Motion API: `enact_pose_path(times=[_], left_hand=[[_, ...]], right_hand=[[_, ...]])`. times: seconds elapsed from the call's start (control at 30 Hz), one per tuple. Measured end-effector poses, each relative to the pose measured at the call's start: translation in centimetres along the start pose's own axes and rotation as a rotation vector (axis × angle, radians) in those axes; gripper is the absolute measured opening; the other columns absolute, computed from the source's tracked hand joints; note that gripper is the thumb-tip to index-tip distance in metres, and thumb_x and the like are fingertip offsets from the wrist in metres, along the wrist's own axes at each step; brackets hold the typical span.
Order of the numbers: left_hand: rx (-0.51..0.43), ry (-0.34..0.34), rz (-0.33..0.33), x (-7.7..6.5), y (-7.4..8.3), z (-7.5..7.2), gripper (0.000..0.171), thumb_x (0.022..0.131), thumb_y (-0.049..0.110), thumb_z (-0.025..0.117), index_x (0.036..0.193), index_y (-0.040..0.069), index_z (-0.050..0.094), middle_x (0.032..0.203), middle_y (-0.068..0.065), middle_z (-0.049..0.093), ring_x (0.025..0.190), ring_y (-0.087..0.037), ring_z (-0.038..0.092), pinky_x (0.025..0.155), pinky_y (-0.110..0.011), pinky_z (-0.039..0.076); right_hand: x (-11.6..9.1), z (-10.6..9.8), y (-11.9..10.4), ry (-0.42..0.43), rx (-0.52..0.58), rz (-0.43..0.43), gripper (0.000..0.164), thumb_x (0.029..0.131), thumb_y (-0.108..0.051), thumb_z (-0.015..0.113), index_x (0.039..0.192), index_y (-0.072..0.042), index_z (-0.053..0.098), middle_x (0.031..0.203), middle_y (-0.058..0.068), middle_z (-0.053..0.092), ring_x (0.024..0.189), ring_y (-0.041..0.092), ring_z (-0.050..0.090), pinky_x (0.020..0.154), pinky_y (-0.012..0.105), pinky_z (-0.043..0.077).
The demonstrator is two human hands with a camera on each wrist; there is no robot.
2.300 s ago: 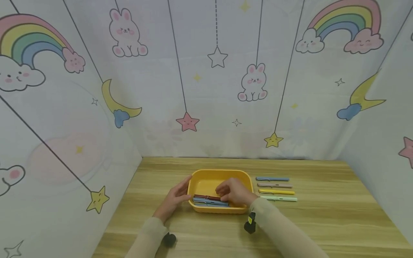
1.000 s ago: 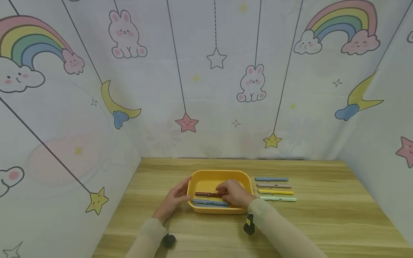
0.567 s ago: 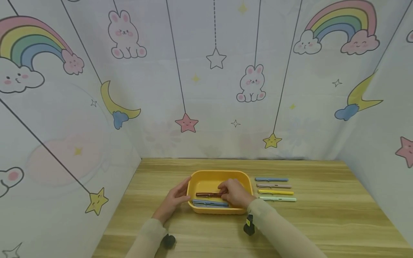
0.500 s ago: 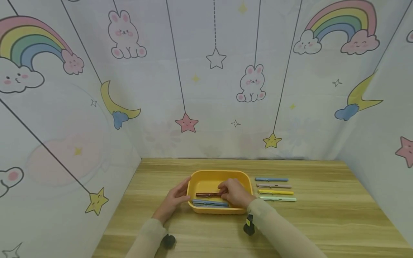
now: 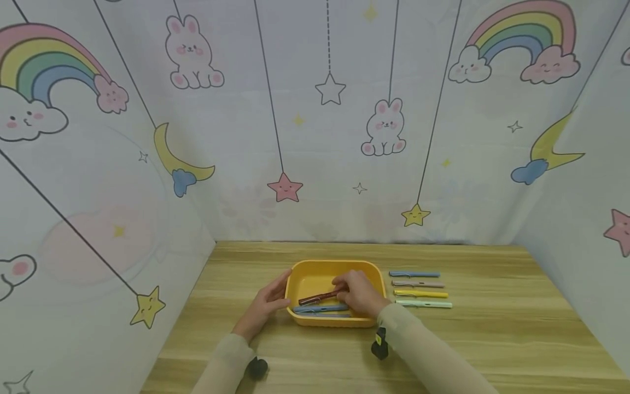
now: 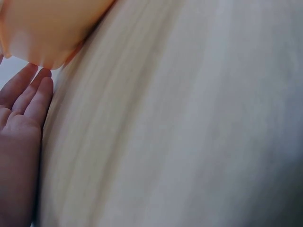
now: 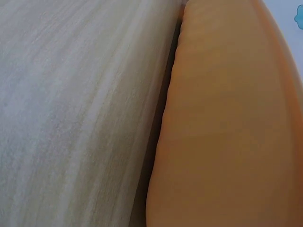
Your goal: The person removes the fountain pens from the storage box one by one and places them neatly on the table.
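A dark red pen [image 5: 317, 298] with a clip lies slanted inside the yellow plastic basket [image 5: 334, 323], its right end raised. My right hand [image 5: 361, 293] reaches in over the basket's right side and pinches that end between thumb and fingers. Below it, along the near wall, lie a blue pen [image 5: 320, 309] and another bluish pen [image 5: 325, 315], partly hidden. My left hand [image 5: 268, 303] rests against the basket's left side, fingers extended. In the left wrist view, the left hand's fingertips [image 6: 45, 73] meet the basket's outer wall [image 6: 52, 33]. The right wrist view shows only the basket's outside [image 7: 227, 118] and table.
Right of the basket, a blue pen [image 5: 414, 274], a greyish-pink pen [image 5: 418, 284], a yellow pen [image 5: 421, 294] and a pale green pen [image 5: 424, 303] lie in a parallel column on the wooden table [image 5: 305, 361]. A printed cloth backdrop [image 5: 315, 219] stands behind.
The dark red pen has come away from the blue pens, and its right end has now tilted up in my right hand. The blue pens have spread slightly apart. My left hand stays put.
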State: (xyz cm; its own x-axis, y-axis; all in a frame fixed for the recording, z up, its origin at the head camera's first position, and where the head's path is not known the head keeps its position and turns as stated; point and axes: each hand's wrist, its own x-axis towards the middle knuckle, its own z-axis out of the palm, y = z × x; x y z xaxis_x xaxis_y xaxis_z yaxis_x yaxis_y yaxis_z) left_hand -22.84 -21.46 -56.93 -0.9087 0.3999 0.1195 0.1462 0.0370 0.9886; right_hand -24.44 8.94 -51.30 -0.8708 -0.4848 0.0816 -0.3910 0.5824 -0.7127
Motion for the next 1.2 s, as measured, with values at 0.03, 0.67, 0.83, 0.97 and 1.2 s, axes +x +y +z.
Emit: enact_pose_path(times=[0.03, 0.67, 0.83, 0.97, 1.2], left_hand=[[0.000, 0.000, 0.003, 0.0, 0.0, 0.0, 0.074, 0.102, 0.004, 0.065, 0.167, 0.010, 0.030, 0.170, -0.019, 0.030, 0.154, -0.041, 0.032, 0.114, -0.017, 0.037], [0.003, 0.013, -0.038, 0.0, 0.2, 0.0, 0.074, 0.102, 0.008, 0.067, 0.167, 0.018, 0.032, 0.171, -0.011, 0.031, 0.155, -0.033, 0.034, 0.116, -0.019, 0.036], [0.000, 0.013, -0.028, 0.0, 0.1, 0.0, 0.075, 0.101, 0.005, 0.066, 0.167, 0.015, 0.031, 0.171, -0.014, 0.031, 0.155, -0.035, 0.033, 0.115, -0.017, 0.036], [-0.005, 0.016, -0.037, 0.0, 0.1, 0.0, 0.075, 0.101, 0.006, 0.066, 0.167, 0.016, 0.032, 0.171, -0.012, 0.032, 0.155, -0.034, 0.034, 0.115, -0.017, 0.036], [-0.020, -0.003, -0.008, -0.1, -0.1, -0.1, 0.074, 0.102, 0.002, 0.063, 0.167, 0.012, 0.030, 0.170, -0.017, 0.030, 0.155, -0.039, 0.031, 0.114, -0.018, 0.038]], right_hand=[[0.0, 0.0, 0.0, 0.002, 0.014, -0.001, 0.032, 0.092, 0.007, 0.072, 0.124, 0.007, 0.073, 0.102, 0.009, 0.080, 0.094, 0.021, 0.075, 0.085, 0.041, 0.064], [-0.8, -1.3, -0.9, 0.227, 0.200, 0.035, 0.028, 0.091, -0.002, 0.079, 0.120, -0.003, 0.078, 0.106, 0.006, 0.081, 0.094, 0.020, 0.077, 0.076, 0.028, 0.063], [-1.5, -2.2, -1.0, 0.269, 0.259, 0.085, 0.027, 0.092, -0.005, 0.079, 0.119, -0.009, 0.080, 0.111, 0.005, 0.080, 0.097, 0.018, 0.077, 0.080, 0.029, 0.063], [-2.3, -3.0, -0.5, 0.283, 0.295, 0.076, 0.027, 0.092, -0.006, 0.080, 0.119, -0.009, 0.080, 0.114, 0.005, 0.080, 0.099, 0.020, 0.077, 0.081, 0.030, 0.063], [-3.6, -4.4, 0.8, 0.300, 0.319, 0.039, 0.029, 0.093, -0.007, 0.079, 0.122, -0.006, 0.078, 0.115, 0.007, 0.079, 0.102, 0.021, 0.077, 0.084, 0.029, 0.063]])
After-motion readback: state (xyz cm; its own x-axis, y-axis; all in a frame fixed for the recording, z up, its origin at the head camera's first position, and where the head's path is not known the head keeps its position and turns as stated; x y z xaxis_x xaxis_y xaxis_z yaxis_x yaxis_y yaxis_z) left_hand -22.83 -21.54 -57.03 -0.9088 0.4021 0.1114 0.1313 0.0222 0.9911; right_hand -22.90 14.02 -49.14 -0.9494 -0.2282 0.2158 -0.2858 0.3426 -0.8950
